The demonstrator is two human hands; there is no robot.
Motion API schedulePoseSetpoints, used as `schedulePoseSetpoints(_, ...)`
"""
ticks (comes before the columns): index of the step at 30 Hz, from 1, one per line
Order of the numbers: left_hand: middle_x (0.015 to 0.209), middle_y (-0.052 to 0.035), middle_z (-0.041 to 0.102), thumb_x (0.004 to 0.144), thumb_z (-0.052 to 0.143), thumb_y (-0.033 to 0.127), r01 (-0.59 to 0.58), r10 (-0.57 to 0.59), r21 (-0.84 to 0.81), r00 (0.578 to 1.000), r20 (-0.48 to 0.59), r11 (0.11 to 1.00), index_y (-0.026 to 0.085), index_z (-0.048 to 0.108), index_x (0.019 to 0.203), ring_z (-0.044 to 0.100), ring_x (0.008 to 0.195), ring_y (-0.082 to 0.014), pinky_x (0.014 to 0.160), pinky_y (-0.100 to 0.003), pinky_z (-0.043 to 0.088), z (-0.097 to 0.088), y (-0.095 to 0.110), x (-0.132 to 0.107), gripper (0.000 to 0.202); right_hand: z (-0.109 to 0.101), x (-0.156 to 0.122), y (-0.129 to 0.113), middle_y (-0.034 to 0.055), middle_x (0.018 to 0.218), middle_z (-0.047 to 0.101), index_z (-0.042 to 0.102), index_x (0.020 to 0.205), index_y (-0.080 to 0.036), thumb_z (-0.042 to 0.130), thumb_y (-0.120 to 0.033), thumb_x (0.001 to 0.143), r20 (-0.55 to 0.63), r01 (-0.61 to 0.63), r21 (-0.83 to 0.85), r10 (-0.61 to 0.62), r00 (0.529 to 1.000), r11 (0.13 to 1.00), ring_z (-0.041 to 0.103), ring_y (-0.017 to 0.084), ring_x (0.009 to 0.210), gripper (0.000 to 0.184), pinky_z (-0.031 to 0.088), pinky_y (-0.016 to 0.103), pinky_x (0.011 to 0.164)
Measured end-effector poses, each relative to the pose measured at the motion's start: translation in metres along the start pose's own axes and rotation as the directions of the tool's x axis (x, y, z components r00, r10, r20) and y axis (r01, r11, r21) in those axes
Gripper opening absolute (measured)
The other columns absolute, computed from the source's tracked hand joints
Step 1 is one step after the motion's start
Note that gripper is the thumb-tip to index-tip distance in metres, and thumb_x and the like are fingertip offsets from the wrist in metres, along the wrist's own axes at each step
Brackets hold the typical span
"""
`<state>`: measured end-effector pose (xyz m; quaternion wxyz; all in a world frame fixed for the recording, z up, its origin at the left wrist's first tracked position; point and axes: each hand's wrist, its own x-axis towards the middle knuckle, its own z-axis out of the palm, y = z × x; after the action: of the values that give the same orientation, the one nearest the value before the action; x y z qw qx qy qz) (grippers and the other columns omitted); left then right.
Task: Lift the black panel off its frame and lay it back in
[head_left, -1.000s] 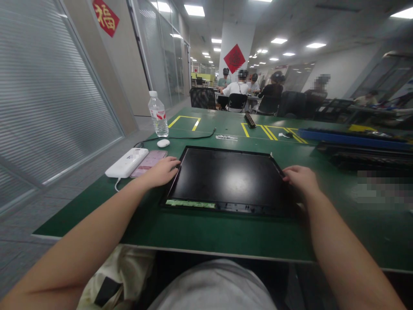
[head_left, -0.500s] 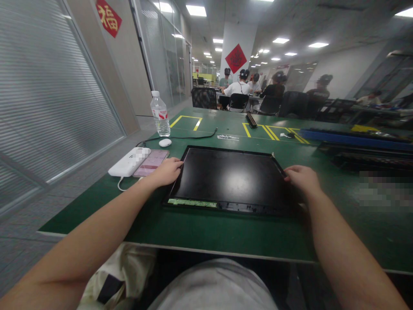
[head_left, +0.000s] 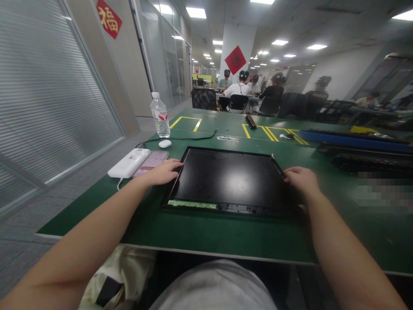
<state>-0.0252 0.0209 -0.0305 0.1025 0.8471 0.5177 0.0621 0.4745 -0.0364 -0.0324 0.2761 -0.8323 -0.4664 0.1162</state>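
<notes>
A black flat screen panel lies face up on the green table, with a green circuit strip along its near edge. My left hand rests on the panel's left edge, fingers curled over the frame. At the right edge my right hand grips the frame with bent fingers. Both hands hold the panel flat on the table.
Left of the panel lie a white power bank and a pink phone. Behind them are a water bottle, a white mouse and a black cable. Black and blue trays sit at the right. Several people sit at far tables.
My hands stay on the panel's two edges. The view has shifted slightly; nothing else has visibly moved.
</notes>
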Motion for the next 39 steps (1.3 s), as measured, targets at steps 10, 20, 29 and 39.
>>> schedulePoseSetpoints(10, 0.134, -0.0129, 0.07, 0.078, 0.047, 0.019, -0.01, 0.016, 0.073, 0.996, -0.086, 0.997, 0.016, 0.071, 0.127, 0.062, 0.128, -0.0315, 0.114, -0.044, 0.044, 0.006, 0.009, -0.001, 0.055, 0.001, 0.002, 0.001, 0.0044, 0.068, 0.075, 0.079, 0.095, -0.02, 0.06, -0.029, 0.075, 0.001, -0.005, 0.022, 0.005, 1.0, 1.0, 0.067, 0.021, 0.064, 0.029, 0.046, 0.029, 0.059)
schedulePoseSetpoints(20, 0.139, -0.0156, 0.065, 0.079, 0.045, 0.02, 0.004, -0.001, 0.037, 0.997, -0.078, 0.999, 0.011, 0.068, 0.131, 0.059, 0.131, -0.0309, 0.116, -0.042, 0.042, 0.009, 0.005, 0.002, 0.057, 0.001, 0.002, 0.003, 0.0035, 0.072, 0.076, 0.078, 0.097, -0.021, 0.059, -0.03, 0.077, 0.008, 0.008, 0.0, -0.008, 1.0, 1.0, 0.068, 0.021, 0.067, 0.029, 0.046, 0.03, 0.06)
schedulePoseSetpoints(29, 0.143, -0.0151, 0.063, 0.079, 0.047, 0.021, 0.045, -0.047, -0.027, 0.995, -0.09, 0.999, 0.011, 0.068, 0.132, 0.057, 0.133, -0.0312, 0.118, -0.04, 0.039, 0.01, 0.007, 0.0, 0.057, -0.002, -0.003, -0.003, 0.0046, 0.071, 0.076, 0.078, 0.094, -0.02, 0.06, -0.028, 0.075, -0.003, -0.005, 0.009, 0.005, 1.0, 1.0, 0.067, 0.02, 0.064, 0.028, 0.046, 0.03, 0.06)
schedulePoseSetpoints(39, 0.141, -0.017, 0.065, 0.079, 0.047, 0.022, 0.056, -0.059, -0.027, 0.991, -0.118, 0.998, 0.008, 0.069, 0.131, 0.06, 0.131, -0.0321, 0.116, -0.041, 0.041, 0.01, 0.009, -0.001, 0.058, 0.0, -0.001, -0.001, 0.0051, 0.064, 0.073, 0.077, 0.09, -0.017, 0.061, -0.027, 0.075, -0.006, -0.04, 0.13, 0.041, 0.999, 0.991, 0.062, 0.018, 0.054, 0.024, 0.049, 0.028, 0.058)
